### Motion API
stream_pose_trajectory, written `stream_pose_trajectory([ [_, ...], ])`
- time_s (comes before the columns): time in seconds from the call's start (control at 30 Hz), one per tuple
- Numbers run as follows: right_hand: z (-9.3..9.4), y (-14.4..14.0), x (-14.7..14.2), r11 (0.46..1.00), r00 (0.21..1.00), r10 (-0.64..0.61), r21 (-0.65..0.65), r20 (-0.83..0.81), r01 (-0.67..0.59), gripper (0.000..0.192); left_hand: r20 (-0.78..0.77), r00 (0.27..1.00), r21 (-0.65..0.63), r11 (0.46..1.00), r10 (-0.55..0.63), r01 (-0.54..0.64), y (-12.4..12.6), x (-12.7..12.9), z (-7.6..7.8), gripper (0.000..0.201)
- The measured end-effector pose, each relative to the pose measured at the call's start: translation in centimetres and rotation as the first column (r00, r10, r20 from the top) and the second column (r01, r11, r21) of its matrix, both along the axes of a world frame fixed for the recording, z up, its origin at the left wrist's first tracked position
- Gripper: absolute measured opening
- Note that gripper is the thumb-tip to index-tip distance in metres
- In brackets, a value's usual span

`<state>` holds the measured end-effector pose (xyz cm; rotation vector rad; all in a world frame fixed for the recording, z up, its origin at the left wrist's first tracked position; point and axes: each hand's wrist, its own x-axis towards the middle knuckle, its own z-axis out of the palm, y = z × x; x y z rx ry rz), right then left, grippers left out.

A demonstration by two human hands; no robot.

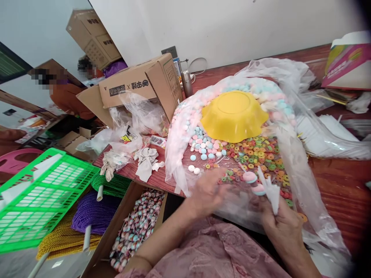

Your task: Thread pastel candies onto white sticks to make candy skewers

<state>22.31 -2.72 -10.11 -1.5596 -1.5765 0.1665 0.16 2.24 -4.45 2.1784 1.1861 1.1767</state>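
My right hand (282, 222) is closed around a bundle of white sticks (271, 193). Two pink-and-blue marshmallows (257, 189) sit just beyond its fingers, one with a thin stick through it. Over the near edge of the plastic sheet is my left hand (207, 193), its fingers smeared by motion, so I cannot make out anything in them. Fruit-coloured ring candies (255, 152) lie in front of both hands. Loose pastel marshmallows (203, 144) are piled beside the rings and around a yellow upturned bowl (234, 116).
Clear plastic sheeting (301, 181) spreads over the red table (336, 185). An open carton (136, 85) stands at the back left. Below the table's left edge, a box (95, 247) holds many skewered candies, near a green basket (69, 189). Two other people sit far left.
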Motion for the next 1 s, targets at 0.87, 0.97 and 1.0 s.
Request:
stream_pose_trajectory([
  [0.87,-1.3,-0.6,2.2,0.999,0.980,-0.051,-0.010,-0.191,0.049,0.026,-0.517,0.817,-0.443,0.897,-0.256,0.001,8.6,-4.2,1.4,0.026],
  [0.97,-1.2,-0.6,2.4,0.999,0.982,-0.040,-0.010,-0.182,0.038,0.022,-0.226,0.949,-0.528,0.846,-0.221,0.072,8.4,-5.4,1.5,0.023],
  [1.0,-1.1,-0.6,2.4,0.999,0.984,-0.040,-0.010,-0.172,0.038,0.021,-0.141,0.977,-0.527,0.847,-0.161,0.064,8.5,-5.6,1.4,0.023],
])
